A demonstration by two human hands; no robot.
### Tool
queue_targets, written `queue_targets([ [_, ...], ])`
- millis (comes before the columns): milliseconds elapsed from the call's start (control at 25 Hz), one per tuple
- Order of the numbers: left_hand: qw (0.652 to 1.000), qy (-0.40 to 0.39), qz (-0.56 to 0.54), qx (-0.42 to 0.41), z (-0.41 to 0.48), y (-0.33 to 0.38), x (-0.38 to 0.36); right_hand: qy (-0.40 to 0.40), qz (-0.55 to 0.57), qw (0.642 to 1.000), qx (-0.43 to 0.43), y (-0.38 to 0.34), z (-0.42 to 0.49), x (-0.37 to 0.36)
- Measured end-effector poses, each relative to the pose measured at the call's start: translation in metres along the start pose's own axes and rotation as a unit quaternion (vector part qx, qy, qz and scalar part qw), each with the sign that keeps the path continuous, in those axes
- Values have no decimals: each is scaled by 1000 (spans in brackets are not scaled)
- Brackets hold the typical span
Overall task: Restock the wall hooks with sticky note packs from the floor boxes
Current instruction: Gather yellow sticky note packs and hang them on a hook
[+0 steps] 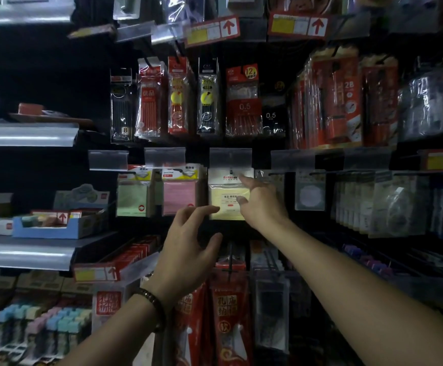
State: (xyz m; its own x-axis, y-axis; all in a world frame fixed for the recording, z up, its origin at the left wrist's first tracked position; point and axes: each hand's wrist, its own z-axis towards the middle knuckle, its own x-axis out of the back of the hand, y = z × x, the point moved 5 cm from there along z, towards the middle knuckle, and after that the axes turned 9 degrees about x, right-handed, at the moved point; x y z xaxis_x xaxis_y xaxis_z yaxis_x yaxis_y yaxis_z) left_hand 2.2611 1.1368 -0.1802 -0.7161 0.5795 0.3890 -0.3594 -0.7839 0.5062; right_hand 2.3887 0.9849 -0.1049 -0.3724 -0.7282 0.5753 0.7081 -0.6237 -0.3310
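Note:
A yellow sticky note pack (227, 199) hangs on a wall hook (231, 171) in the middle of the display. My right hand (261, 204) touches its right side, forefinger stretched up to the header card and thumb lying on the front. My left hand (188, 249) hovers just below and left of the pack, fingers spread and relaxed, fingertips near its lower left corner. A pink pack (179, 198) and a green pack (133, 199) hang on the hooks to the left.
Pen and refill packs (244, 101) hang in the row above. Clear price-tag holders (230, 157) jut out over each hook. Grey shelves (25, 250) with boxes stand at left. Red packs (228, 307) hang below, tape packs (389, 204) at right.

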Motion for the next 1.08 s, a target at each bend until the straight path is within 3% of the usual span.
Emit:
queue_targets([
  [160,1000,-1,10,1,-8,4,8,-48,-61,997,-26,2,0,-6],
  [280,1000,-2,13,-4,-19,7,16,-37,-68,997,-10,-2,-13,1],
  [520,1000,-4,-4,-4,-87,5,34,66,42,987,143,-17,-97,28],
  [680,998,-49,26,18,-164,-36,17,71,64,973,211,-6,-195,12],
  [880,984,-155,39,77,-276,-100,-28,-29,98,977,187,45,-312,-60],
  [1080,943,-264,84,185,-377,-187,-80,-191,108,970,104,117,-418,-163],
])
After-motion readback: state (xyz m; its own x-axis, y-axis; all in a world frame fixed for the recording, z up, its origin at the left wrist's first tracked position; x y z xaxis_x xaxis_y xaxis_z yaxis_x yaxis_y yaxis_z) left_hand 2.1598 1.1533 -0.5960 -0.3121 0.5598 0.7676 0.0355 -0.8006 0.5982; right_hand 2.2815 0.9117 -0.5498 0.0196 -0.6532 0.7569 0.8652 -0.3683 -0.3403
